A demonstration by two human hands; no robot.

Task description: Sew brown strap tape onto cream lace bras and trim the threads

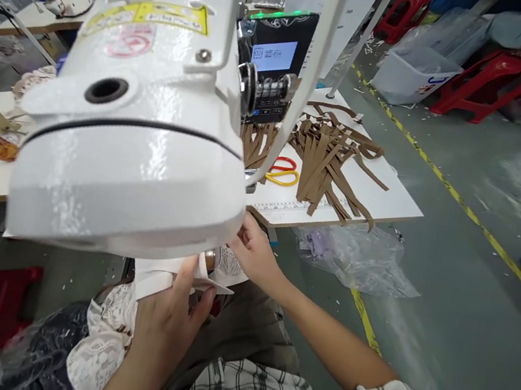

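Note:
A white sewing machine [133, 180] fills the middle of my view, its head hiding the spot under it. Below the head my left hand [168, 313] grips the white lace garment [154, 278], index finger on top and thumb at the near edge. More cream lace [112, 323] bunches beside that wrist. My right hand [253, 254] is just right of the machine head, close to the table edge. Its fingers are curled together and partly behind the head, so what they hold cannot be made out. White lace also lies beneath that hand.
Brown fabric strips [322, 152] pile on the white tabletop [394, 201], beside scissors with red and yellow handles [284, 175] and a ruler [288, 208]. A control screen [276, 58] stands behind. Red stools [494, 81] and a plastic bin [413, 74] occupy the floor.

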